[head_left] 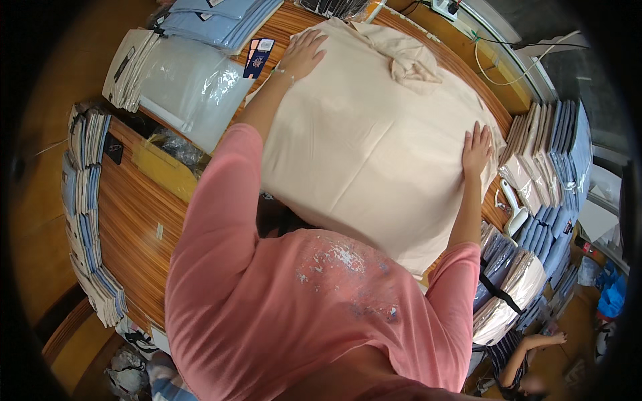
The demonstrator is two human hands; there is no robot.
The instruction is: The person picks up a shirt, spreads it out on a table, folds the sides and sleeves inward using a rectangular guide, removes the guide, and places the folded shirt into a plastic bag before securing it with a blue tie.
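A large beige fabric garment (pixel 354 134) lies spread over the wooden table in front of me, with a faint crease running across its middle. At its far side a part of it is bunched into a loose knot of folds (pixel 413 67). My left hand (pixel 304 55) rests flat on the far left edge of the cloth, fingers stretched out. On the right edge my right hand (pixel 477 150) lies palm down, its fingers slightly spread. Neither hand grips anything. Beside my left wrist is a dark blue card tag (pixel 257 59).
Left of the cloth lie clear plastic bags (pixel 194 83) and folded blue shirts (pixel 210 23). More folded garments (pixel 87 220) line the table's left edge. On the right stand packed stacks (pixel 538 157), a white-handled tool (pixel 513 208) and strapped bundles (pixel 508 287). Another person's arm (pixel 525 351) shows lower right.
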